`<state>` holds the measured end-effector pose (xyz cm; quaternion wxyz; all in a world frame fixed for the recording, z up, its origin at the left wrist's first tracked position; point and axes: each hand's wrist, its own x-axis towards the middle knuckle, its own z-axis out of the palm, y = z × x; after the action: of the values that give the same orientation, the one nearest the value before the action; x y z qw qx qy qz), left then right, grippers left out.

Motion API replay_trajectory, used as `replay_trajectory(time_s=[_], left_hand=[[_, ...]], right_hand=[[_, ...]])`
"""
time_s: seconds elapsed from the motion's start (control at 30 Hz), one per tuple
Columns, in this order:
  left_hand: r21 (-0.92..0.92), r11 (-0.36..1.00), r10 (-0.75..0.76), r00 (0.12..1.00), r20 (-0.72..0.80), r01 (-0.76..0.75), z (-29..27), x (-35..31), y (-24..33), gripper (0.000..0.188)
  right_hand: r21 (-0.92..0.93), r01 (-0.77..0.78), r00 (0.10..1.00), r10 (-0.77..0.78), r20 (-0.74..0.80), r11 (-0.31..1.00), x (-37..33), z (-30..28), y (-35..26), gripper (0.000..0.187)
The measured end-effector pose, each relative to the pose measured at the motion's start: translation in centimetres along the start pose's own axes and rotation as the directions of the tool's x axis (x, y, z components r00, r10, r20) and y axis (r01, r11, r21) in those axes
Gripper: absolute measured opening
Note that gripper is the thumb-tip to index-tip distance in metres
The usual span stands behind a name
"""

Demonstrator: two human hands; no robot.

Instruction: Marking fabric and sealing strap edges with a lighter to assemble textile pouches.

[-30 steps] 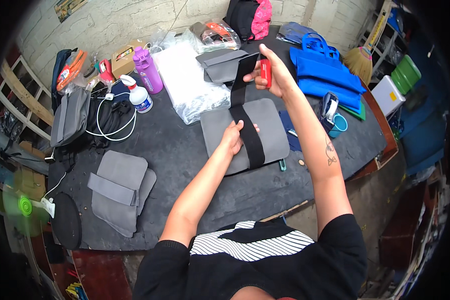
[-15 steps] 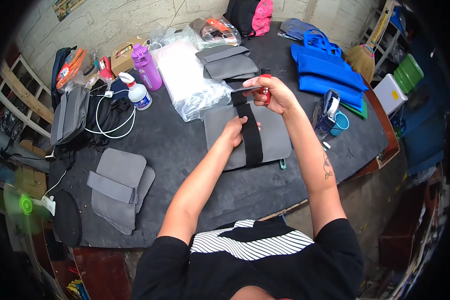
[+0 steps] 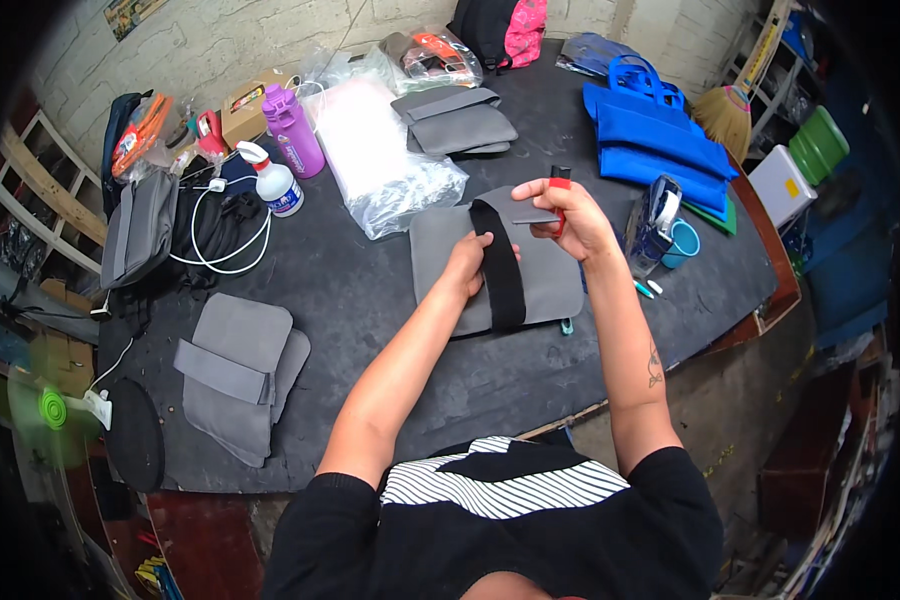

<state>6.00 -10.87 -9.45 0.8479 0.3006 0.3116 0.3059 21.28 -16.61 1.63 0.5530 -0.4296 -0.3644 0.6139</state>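
Observation:
A grey padded panel lies flat on the dark table with a wide black strap across it. My left hand is closed on the strap's left edge, thumb on top and fingertips showing past its right edge. Above the panel's far right part, my right hand is closed round a small red tool with a black end; its exact kind is unclear. A narrow dark grey piece points left from the same hand. Whether it belongs to the tool cannot be made out.
More grey panels with straps lie at the left, others at the back. Also on the table are a spray bottle, a purple bottle, clear plastic packaging, blue bags, a light-blue cup and a tape dispenser.
My right hand has moved right and slightly nearer with the red tool, away from the strap's far end. The far strap section no longer shows raised. My left hand stays in place.

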Motion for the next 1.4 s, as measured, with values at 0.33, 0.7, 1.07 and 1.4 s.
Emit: replay_trajectory(time_s=[0.33, 0.7, 1.07, 1.4], left_hand=[[-0.008, 1.000, 0.013, 0.999, -0.050, -0.013, 0.3, -0.1, -0.2, 0.027], [0.005, 1.000, 0.009, 0.999, -0.041, -0.009, -2.9, 3.6, -1.3, 0.029], [0.245, 0.884, 0.415, 0.909, -0.020, -0.398, -0.7, -7.1, -5.1, 0.046], [0.701, 0.581, 0.510, 0.856, 0.082, -0.413, -2.2, -5.2, -5.6, 0.020]], right_hand=[[0.038, 0.021, 0.999, -0.019, -0.037, 0.999, -0.9, 0.6, 0.4, 0.023], [-0.130, -0.032, 0.997, 0.023, -0.069, 0.991, -2.9, 0.7, 3.9, 0.025], [-0.044, 0.027, 0.996, -0.031, -0.089, 0.999, -4.6, -1.1, 8.6, 0.023], [-0.404, 0.113, 0.993, -0.118, 0.014, 0.908, -5.4, 0.2, 7.1, 0.022]])
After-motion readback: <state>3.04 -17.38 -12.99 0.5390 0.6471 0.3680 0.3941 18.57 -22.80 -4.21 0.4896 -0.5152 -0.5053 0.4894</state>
